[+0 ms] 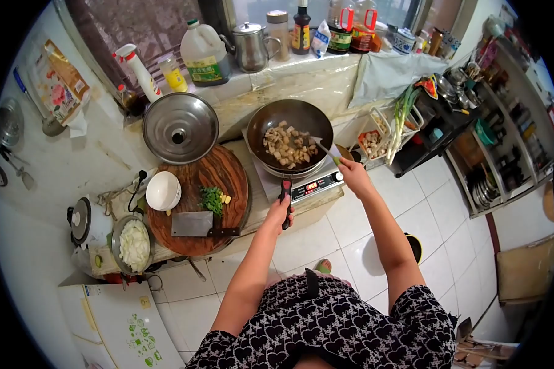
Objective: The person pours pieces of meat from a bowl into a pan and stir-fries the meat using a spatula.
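A dark wok (317, 117) sits on the cooktop (317, 186), with browned chunks of what looks like meat (285, 144) in it. My left hand (280, 213) is wrapped round the wok's black handle. In my right hand (355, 177) is a spatula (326, 150) with a metal blade and a greenish handle; its blade reaches into the wok beside the chunks. Left of the wok, a round wooden chopping board (228, 175) carries a cleaver (192, 224), chopped greens (212, 200), small yellowish pieces and a white bowl (164, 190).
A metal lid (197, 117) leans behind the board. A bowl of white slices (134, 246) stands at the left. Bottles and a metal kettle (250, 49) line the ledge. Spring onions (403, 120) and baskets lie to the right, near a shelf rack (474, 141).
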Tool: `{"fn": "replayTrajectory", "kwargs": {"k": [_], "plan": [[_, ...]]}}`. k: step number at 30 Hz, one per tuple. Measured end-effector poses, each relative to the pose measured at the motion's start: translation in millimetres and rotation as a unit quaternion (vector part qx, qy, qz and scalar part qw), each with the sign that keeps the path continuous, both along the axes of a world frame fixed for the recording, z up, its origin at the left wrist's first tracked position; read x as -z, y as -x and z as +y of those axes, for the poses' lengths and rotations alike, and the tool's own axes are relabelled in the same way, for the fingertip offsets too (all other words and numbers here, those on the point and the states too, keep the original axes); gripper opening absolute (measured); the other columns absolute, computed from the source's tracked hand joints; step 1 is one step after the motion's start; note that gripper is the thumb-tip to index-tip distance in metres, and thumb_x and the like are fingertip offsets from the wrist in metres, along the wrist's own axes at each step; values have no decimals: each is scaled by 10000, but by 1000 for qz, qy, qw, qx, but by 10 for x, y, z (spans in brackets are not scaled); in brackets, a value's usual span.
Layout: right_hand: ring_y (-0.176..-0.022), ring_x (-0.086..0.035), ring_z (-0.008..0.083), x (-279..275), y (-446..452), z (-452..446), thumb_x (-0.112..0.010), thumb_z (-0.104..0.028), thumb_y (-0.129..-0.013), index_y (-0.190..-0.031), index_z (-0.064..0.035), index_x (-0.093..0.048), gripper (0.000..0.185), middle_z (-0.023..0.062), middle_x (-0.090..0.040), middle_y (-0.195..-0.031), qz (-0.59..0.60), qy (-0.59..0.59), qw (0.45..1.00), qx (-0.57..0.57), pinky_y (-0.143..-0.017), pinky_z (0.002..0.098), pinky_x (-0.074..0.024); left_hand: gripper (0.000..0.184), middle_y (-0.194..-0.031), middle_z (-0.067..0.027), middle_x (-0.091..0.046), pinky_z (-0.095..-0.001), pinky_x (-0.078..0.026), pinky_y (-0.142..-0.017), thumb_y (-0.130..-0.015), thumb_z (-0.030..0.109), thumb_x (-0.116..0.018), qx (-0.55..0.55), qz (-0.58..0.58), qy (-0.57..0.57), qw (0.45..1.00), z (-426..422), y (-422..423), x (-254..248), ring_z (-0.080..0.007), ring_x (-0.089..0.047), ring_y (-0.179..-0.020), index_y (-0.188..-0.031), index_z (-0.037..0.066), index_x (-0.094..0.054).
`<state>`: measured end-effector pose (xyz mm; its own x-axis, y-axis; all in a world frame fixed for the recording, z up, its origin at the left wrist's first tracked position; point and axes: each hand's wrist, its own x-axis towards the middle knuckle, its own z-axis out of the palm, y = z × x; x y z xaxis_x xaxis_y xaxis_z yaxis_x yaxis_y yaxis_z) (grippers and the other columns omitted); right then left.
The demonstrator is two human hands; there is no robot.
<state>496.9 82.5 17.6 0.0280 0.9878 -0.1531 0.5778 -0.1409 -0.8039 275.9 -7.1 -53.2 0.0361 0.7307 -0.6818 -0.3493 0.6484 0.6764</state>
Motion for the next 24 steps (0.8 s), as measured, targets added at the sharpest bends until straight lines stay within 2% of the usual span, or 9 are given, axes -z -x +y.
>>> {"fn": "replayTrajectory", "kwargs": {"k": [2, 6, 8, 9, 11, 12, 14, 23, 24], "plan": [[-890, -588, 302, 28, 12, -58, -515, -264, -817, -1139, -79, -548, 372, 181, -617, -942, 2, 1, 1000, -27, -772, 334, -436, 278, -726, -18, -467, -266, -392, -381, -893, 370, -441, -4, -5, -1, 1000, -5, 5, -1, -88, -423, -478, -926, 95, -412], [-841, -601, 221, 9, 72, -107, -517, -224, -827, -1141, -37, -537, 365, 150, -637, -906, 68, -6, 996, -55, -753, 303, -436, 286, -725, -18, -466, -263, -393, -385, -891, 375, -446, 0, 0, -4, 1000, -6, 4, -3, -89, -422, -476, -927, 94, -410], [-776, -601, 202, -234, 154, -146, -515, -215, -831, -1143, -31, -534, 363, 131, -642, -838, 121, 172, 978, -4, -722, 301, -441, 287, -725, -18, -465, -264, -392, -384, -891, 376, -445, -1, -3, -6, 1000, -7, 6, 1, -90, -422, -475, -926, 94, -409], [-776, -601, 202, -143, 144, -120, -515, -215, -831, -1143, -31, -534, 363, 131, -642, -838, 121, 172, 978, -3, -722, 301, -441, 288, -724, -18, -464, -264, -392, -384, -890, 377, -445, -3, -7, -8, 1000, -7, 2, 3, -91, -421, -474, -925, 93, -408], [-717, -596, 196, 172, 133, -6, -517, -210, -830, -1144, -36, -536, 360, 106, -641, -781, 97, 55, 994, -16, -686, 308, -443, 290, -724, -18, -462, -265, -392, -384, -890, 379, -445, 2, -5, -7, 1000, -13, -5, -2, -91, -421, -472, -925, 94, -408], [-717, -596, 196, 244, 132, 41, -517, -210, -830, -1144, -36, -536, 360, 106, -641, -781, 97, 53, 994, -18, -686, 308, -443, 291, -724, -18, -461, -265, -392, -384, -890, 380, -445, 4, -3, -6, 1000, -4, 6, -12, -92, -420, -470, -924, 94, -408], [-697, -582, 175, 348, 130, 96, -520, -207, -830, -1145, -42, -538, 356, 87, -637, -785, 13, -36, 999, 33, -662, 305, -439, 292, -723, -18, -460, -267, -393, -385, -891, 381, -444, 0, -6, -8, 1000, -3, 13, -12, -92, -420, -472, -925, 93, -406], [-709, -551, 140, 379, 358, 151, -528, -211, -830, -1147, -51, -542, 355, 93, -634, -834, 182, 36, 982, 40, -664, 273, -427, 297, -729, -23, -459, -275, -397, -387, -893, 379, -438, 7, -10, -14, 1000, 4, 14, 29, -96, -424, -479, -931, 87, -396], [-452, -429, 78, 501, 374, 180, -507, -205, -851, -1179, -66, -524, 357, -9, -504, -576, 174, 4, 984, 29, -398, 249, -341, 297, -731, -23, -460, -276, -397, -386, -894, 378, -436, 8, -10, -16, 1000, -1, 14, 27, -97, -424, -479, -928, 86, -397]]}}
